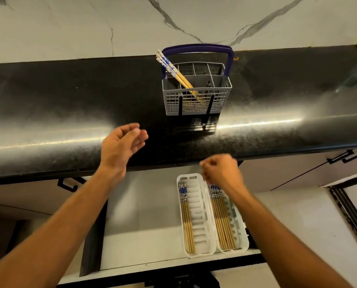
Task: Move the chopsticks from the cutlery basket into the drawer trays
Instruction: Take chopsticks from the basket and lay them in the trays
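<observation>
With the left hand (122, 145) loose and empty and the right hand (222, 170) curled over the trays (202, 249), holding nothing visible, pinch the remaining chopsticks (174, 72) in the basket (196, 100) near their patterned tops

Glare streaks along dark countertop (69, 113); motion-blurred right hand (221, 171), wide-angle edge bending

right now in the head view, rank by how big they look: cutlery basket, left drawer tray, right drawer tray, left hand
1. Cutlery basket, with its handle.
2. Left drawer tray and right drawer tray: alike, and the right hand hides part of the right one, so unranked.
3. Left hand, smallest, though nearer the camera.
</observation>
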### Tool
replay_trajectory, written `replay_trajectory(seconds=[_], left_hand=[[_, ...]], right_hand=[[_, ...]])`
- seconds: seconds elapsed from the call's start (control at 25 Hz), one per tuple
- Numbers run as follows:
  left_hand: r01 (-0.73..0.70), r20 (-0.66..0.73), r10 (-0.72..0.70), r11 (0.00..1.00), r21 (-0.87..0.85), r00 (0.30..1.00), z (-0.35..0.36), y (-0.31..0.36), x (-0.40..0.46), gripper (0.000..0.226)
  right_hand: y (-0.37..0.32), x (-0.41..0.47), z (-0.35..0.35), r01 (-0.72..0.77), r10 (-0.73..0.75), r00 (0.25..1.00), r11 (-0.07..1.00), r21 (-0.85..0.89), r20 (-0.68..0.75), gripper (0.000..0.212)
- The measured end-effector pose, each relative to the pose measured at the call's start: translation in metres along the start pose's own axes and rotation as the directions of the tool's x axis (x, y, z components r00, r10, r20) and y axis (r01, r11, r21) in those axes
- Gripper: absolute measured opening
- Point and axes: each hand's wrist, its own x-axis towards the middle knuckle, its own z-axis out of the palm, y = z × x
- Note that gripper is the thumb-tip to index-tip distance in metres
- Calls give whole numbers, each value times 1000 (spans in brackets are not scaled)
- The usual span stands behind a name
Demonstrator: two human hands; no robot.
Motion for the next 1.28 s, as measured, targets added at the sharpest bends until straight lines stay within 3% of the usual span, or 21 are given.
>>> replay_trajectory(seconds=[0.24, 0.4, 0.6, 0.72, 0.96, 1.28], left_hand=[[-208, 49, 204, 974, 88, 978, 29, 61, 58, 10], [-254, 71, 244, 937, 239, 967, 55, 86, 95, 8], [-227, 63, 220, 884, 409, 973, 72, 98, 126, 23], [-199, 45, 198, 893, 404, 979, 70, 93, 131, 20], [-171, 45, 166, 908, 383, 985, 63, 83, 138, 13], [-172, 46, 167, 911, 375, 985, 67, 90, 139, 6]], right_hand=[[-119, 36, -73, 337, -313, 922, 939, 73, -230, 17], [-183, 82, -72, 480, -499, 829, 867, -138, -252, 14], [-215, 137, -47, 426, -504, 864, 737, -526, -6, 29], [-206, 148, -30, 354, -504, 861, 689, -632, -68, 25], [-194, 159, -18, 382, -577, 803, 689, -616, -148, 22], [-192, 167, -19, 381, -569, 806, 710, -592, -162, 25]])
